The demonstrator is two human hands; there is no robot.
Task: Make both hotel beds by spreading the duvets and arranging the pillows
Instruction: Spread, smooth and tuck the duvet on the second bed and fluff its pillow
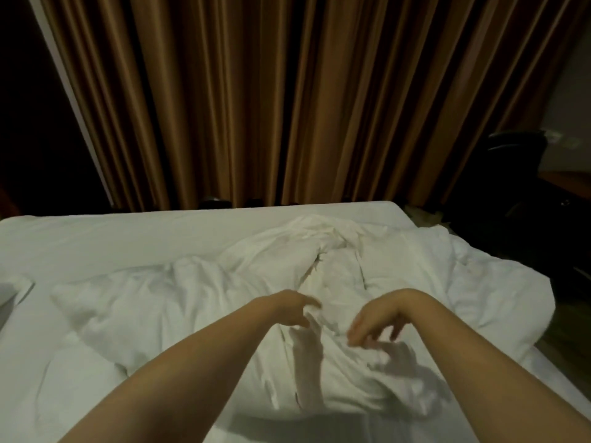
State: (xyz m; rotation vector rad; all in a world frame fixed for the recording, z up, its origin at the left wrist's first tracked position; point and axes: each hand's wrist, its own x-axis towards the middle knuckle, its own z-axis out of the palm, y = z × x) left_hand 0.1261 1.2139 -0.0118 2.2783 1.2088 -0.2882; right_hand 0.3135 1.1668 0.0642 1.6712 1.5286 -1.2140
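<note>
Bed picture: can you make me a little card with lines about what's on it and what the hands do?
Bed: white sheet, not made yet
Duvet: crumpled in a heap in the middle
Left hand: pinches a duvet fold
Right hand: over the duvet, blurred, grip unclear
Behind: brown curtains

We cannot tell whether the blurred fingers of our right hand (379,321) hold any cloth, a fold of the duvet (399,276) pinched by our left hand (289,306) hides its fingertips, and the bed (112,238) (left and near sides) runs out of view.
</note>
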